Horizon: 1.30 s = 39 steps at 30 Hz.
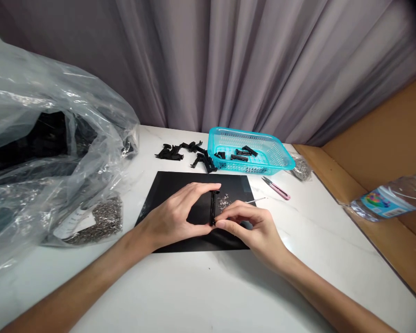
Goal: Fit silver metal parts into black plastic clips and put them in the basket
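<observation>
A slim black plastic part (212,208) stands lengthwise over the black mat (180,185). My left hand (175,210) grips it by both ends, index finger at the far end and thumb at the near one. The fingertips of my right hand (253,224) are pinched together against its near end; whatever is between them is too small to make out. Just right of the part lies a loose pile of tiny metal pieces (224,202). A thin metal tool (258,200) pokes out beyond my right hand, its other end hidden.
Several black plastic parts (169,152) lie left of a blue basket (287,162) holding more. Pink-handled snips (276,188) rest on the right. A large plastic bag (100,101) and a bag of small metal pieces (106,219) are left; a bottle (388,201) and cardboard (395,125) are right.
</observation>
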{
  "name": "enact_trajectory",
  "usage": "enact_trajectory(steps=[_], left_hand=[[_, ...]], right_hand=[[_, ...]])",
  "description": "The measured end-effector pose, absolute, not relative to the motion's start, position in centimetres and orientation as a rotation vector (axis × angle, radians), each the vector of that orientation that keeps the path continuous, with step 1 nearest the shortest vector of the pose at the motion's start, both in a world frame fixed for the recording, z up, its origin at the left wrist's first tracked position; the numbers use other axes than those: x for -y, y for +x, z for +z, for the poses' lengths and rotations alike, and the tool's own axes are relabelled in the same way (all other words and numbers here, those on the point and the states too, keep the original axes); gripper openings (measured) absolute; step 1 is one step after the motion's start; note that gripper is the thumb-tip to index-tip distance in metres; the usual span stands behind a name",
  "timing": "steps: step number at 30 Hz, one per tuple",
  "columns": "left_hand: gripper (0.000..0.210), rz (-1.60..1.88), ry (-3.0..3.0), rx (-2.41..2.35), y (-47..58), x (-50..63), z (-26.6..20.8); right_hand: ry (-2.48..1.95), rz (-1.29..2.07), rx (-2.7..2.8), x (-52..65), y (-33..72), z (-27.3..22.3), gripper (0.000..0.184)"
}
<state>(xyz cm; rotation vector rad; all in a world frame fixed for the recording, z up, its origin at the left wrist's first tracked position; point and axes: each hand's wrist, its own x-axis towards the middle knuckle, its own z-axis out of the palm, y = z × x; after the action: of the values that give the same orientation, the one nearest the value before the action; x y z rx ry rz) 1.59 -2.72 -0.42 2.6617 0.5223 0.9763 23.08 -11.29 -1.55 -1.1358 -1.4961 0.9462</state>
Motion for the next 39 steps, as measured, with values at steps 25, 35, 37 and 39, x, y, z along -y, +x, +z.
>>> enact_trajectory(steps=[25,35,37,39], left_hand=[[0.072,0.940,2.672,-0.437,1.7,2.5,-0.9],[0.069,0.967,2.668,-0.446,2.0,2.8,-1.1],[0.069,0.996,2.664,-0.438,2.0,2.8,-1.2],[0.068,0.993,2.661,-0.453,2.0,2.8,-1.3]], right_hand=[[-1.102,0.968,1.767,11.0,24.0,-0.3,0.012],[-1.119,0.874,1.853,11.3,24.1,-0.4,0.014],[-1.131,0.904,1.853,11.3,24.2,-0.2,0.012],[-1.142,0.934,1.856,11.4,24.4,0.0,0.011]])
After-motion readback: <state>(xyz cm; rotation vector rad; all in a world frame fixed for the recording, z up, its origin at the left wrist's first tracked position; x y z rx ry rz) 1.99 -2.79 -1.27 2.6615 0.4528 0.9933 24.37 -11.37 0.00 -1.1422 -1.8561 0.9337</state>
